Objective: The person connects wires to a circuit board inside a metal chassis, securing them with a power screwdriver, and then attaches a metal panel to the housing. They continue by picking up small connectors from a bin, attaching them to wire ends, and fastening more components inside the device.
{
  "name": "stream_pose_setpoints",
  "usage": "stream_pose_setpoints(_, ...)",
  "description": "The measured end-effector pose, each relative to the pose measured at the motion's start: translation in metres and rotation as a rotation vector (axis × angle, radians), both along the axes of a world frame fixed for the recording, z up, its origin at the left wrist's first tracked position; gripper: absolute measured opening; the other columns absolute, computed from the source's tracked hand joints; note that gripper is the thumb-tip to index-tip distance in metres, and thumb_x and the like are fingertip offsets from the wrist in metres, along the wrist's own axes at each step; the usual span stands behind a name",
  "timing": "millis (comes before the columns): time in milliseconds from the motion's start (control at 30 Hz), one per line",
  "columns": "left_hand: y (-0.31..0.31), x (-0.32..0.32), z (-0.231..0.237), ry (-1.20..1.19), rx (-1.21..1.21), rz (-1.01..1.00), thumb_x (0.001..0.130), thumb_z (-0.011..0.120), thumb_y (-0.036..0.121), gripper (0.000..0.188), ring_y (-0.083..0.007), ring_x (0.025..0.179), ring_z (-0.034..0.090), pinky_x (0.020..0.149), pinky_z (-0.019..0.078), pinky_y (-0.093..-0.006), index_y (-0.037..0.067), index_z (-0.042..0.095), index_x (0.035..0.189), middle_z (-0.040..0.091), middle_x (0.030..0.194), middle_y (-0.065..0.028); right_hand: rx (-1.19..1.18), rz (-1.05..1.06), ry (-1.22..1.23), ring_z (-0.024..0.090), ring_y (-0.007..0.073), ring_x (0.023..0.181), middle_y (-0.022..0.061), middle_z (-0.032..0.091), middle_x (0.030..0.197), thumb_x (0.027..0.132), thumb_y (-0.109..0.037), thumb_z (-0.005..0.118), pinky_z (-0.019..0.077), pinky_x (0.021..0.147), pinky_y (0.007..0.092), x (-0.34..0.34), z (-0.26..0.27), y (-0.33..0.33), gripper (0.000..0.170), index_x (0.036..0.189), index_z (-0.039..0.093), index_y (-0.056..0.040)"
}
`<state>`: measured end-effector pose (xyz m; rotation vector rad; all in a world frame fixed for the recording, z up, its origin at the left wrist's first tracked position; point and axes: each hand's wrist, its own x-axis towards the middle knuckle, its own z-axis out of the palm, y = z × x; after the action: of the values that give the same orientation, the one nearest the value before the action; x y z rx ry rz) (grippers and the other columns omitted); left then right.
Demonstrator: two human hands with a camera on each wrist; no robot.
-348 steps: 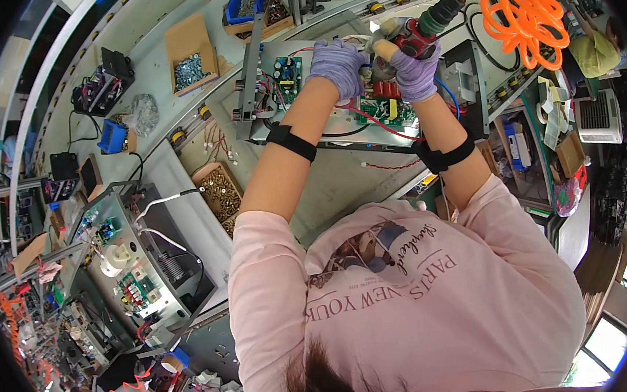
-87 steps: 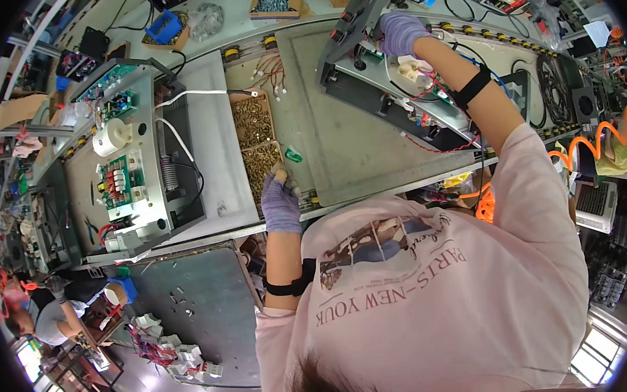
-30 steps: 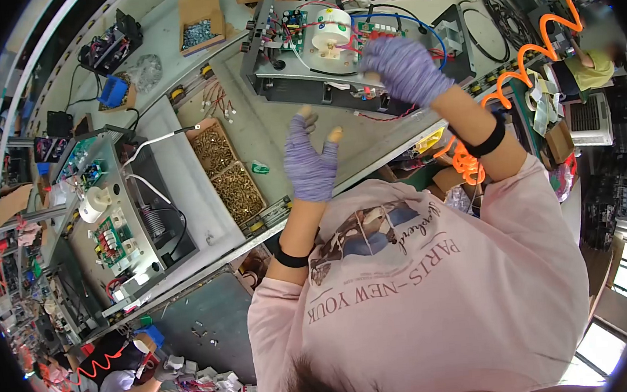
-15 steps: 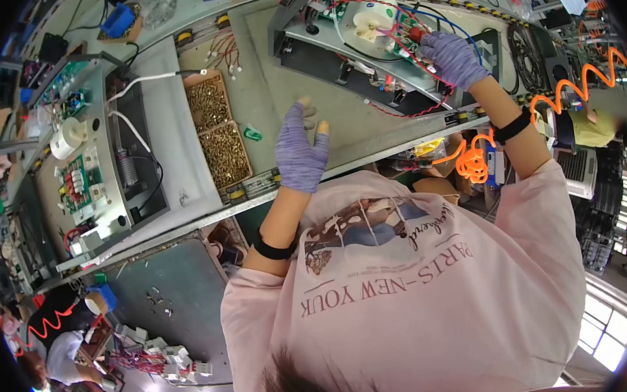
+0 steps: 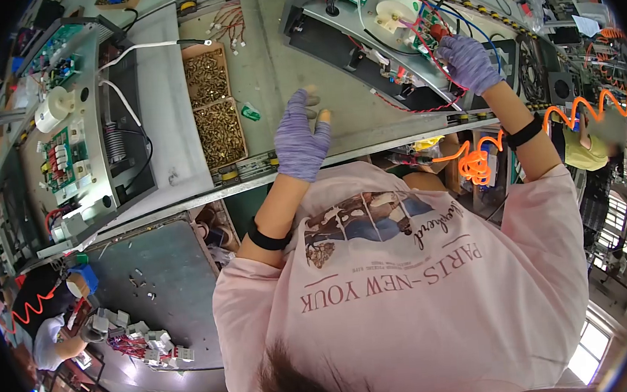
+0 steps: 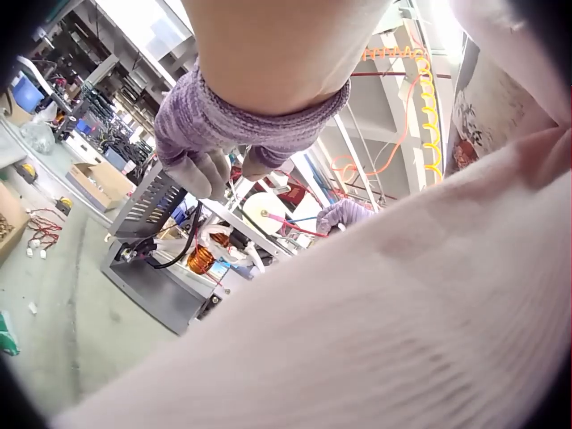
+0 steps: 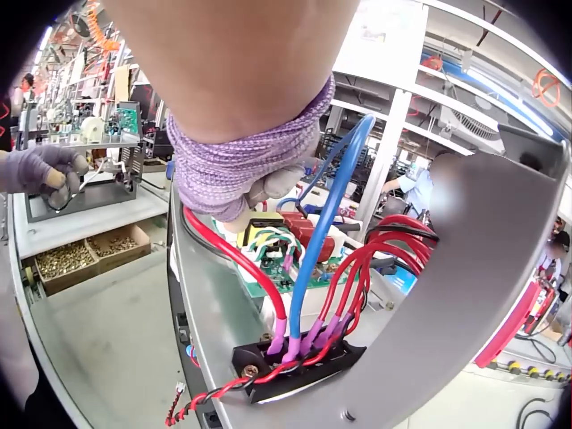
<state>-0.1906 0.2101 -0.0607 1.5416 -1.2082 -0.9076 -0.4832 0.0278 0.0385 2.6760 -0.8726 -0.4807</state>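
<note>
My right hand [image 5: 469, 62], in a purple glove with bare-looking pale fingertips, reaches over the open metal chassis [image 5: 322, 24] at the upper right. Its fingertips are at a red component [image 5: 439, 31] beside the white round coil [image 5: 400, 1]. In the right wrist view the fingers bend down over a green circuit board [image 7: 259, 288], close to a thick red wire [image 7: 234, 253]; I cannot tell whether they pinch anything. A blue wire [image 7: 332, 219] and red wires run to a black terminal block [image 7: 243, 359]. My left hand [image 5: 300, 139] hovers over the bench, fingers extended, holding nothing.
Two boxes of brass screws [image 5: 218, 130] sit left of my left hand, with a small green packet [image 5: 250, 112] beside them. A second chassis [image 5: 93, 110] stands farther left. An orange coiled hose [image 5: 477, 165] hangs below the bench edge at right.
Over the last second my right hand has moved onto the board, while my left stays extended. Earlier, the left hand was at the screw box; before that, the right held a power driver over the chassis.
</note>
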Motion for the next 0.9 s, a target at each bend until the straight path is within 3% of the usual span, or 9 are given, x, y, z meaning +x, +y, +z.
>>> stream_pose_setpoints(100,-0.002,0.0,0.0,0.001,-0.009,0.001,0.074,0.061,0.009,0.045,-0.0184,0.07,0.054,0.068,0.0458,-0.0302,0.007,0.046,0.116,0.059,0.092,-0.0075,0.056,-0.077,-0.037,0.057,0.0219,0.087,0.0036,0.058,0.094,0.07,-0.009,0.056,0.0464,0.073,0.032,-0.002,-0.009,-0.002,0.023,0.092,0.063,-0.0122)
stream_pose_setpoints(233,-0.005,-0.002,0.005,0.009,-0.011,-0.022,0.074,0.061,0.008,0.045,-0.0186,0.07,0.054,0.068,0.0458,-0.0302,0.006,0.046,0.116,0.059,0.092,-0.0079,0.037,-0.141,0.047,0.057,0.0222,0.087,0.0035,0.058,0.092,0.07,-0.008,0.056,0.0466,0.074,0.0315,0.007,-0.011,-0.001,0.023,0.092,0.063,-0.012)
stream_pose_setpoints(300,-0.005,-0.003,0.011,0.01,-0.006,-0.05,0.076,0.059,0.003,0.043,-0.0088,0.071,0.048,0.068,0.042,-0.0217,0.006,0.044,0.117,0.057,0.09,-0.0035,0.032,-0.166,0.057,0.058,0.0223,0.087,0.0037,0.059,0.091,0.07,-0.008,0.056,0.0467,0.074,0.0314,0.012,-0.009,0.004,0.023,0.091,0.063,-0.0115)
stream_pose_setpoints(467,-0.003,0.002,0.006,0.01,-0.042,-0.034,0.074,0.06,0.006,0.045,-0.0158,0.07,0.053,0.066,0.0454,-0.0282,0.006,0.045,0.117,0.058,0.092,-0.0081,0.083,-0.479,0.048,0.06,0.0262,0.076,0.0072,0.061,0.08,0.075,-0.019,0.06,0.0482,0.071,0.0344,0.039,0.023,0.01,0.019,0.092,0.064,-0.0129)
stream_pose_setpoints(567,0.003,0.011,-0.003,0.075,-0.017,0.0,0.076,0.059,0.005,0.045,-0.0121,0.069,0.051,0.064,0.0444,-0.0251,0.006,0.044,0.118,0.057,0.092,-0.0072,0.098,-0.543,-0.404,0.061,0.0265,0.077,0.0077,0.063,0.082,0.075,-0.022,0.061,0.0479,0.072,0.0335,0.046,0.053,-0.018,0.021,0.094,0.064,-0.0132)
stream_pose_setpoints(633,0.009,0.016,-0.007,0.109,0.02,-0.002,0.076,0.059,0.005,0.044,-0.0103,0.069,0.049,0.063,0.0437,-0.0234,0.005,0.043,0.118,0.057,0.092,-0.0067,-0.018,-0.86,-0.763,0.061,0.0265,0.081,0.0108,0.063,0.091,0.072,-0.025,0.063,0.0471,0.075,0.0344,0.056,0.068,-0.053,0.029,0.098,0.063,-0.0122)
stream_pose_setpoints(733,0.02,0.025,-0.013,0.078,0.052,0.018,0.077,0.058,0.003,0.045,-0.0088,0.07,0.048,0.063,0.0427,-0.0215,0.006,0.042,0.119,0.056,0.093,-0.0056,-0.093,-0.857,-0.599,0.059,0.0274,0.091,0.0123,0.062,0.098,0.074,-0.026,0.06,0.0466,0.078,0.0343,0.037,0.031,-0.129,0.034,0.106,0.06,-0.0152)
stream_pose_setpoints(800,0.028,0.032,-0.02,0.105,0.09,0.08,0.077,0.057,0.002,0.044,-0.0101,0.073,0.049,0.064,0.0428,-0.022,0.006,0.042,0.119,0.055,0.095,-0.0067,0.131,-0.839,-0.267,0.058,0.0296,0.094,0.0122,0.06,0.104,0.074,-0.025,0.06,0.046,0.081,0.0368,0.054,0.036,-0.133,0.039,0.111,0.056,-0.0163)
stream_pose_setpoints(900,0.04,0.042,-0.023,0.09,0.138,0.161,0.078,0.056,0.001,0.044,-0.0108,0.077,0.05,0.067,0.0431,-0.0226,0.006,0.041,0.119,0.055,0.095,-0.0071,0.292,-0.804,-0.038,0.057,0.031,0.095,0.0123,0.059,0.107,0.073,-0.022,0.061,0.0456,0.081,0.0395,0.031,-0.044,-0.192,0.043,0.115,0.054,-0.018)
